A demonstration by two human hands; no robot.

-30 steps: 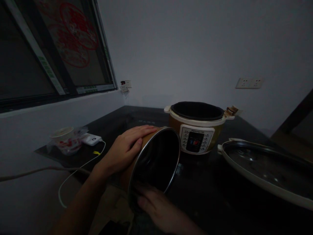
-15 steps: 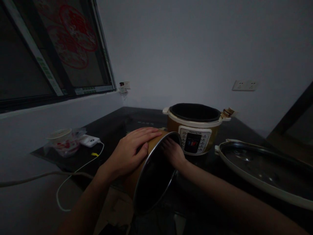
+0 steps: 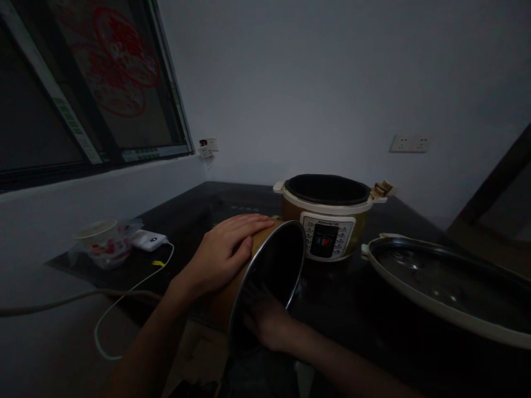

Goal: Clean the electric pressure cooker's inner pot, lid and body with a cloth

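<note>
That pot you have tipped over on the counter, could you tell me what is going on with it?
A person's left hand steadies a tilted metal pot on the dark counter, while the right hand reaches inside it. Behind stands an open electric cooker; its lid lies to the right.

Out past my left grip [image 3: 224,251], a gold electric cooker base [image 3: 327,218] stands open on the dark tabletop [image 3: 215,202], control panel facing me. Off to the right of my right grip [image 3: 265,323] lies a big lid [image 3: 443,282], its inner side up. Well to the left of my left grip sits a paper cup in a clear bag [image 3: 99,243], a white power bank [image 3: 149,240] just beside it, its white cable [image 3: 124,298] trailing off the edge. A dark window [image 3: 83,83] with red paper cuttings hangs above, wall sockets [image 3: 409,143] far beyond.
</note>
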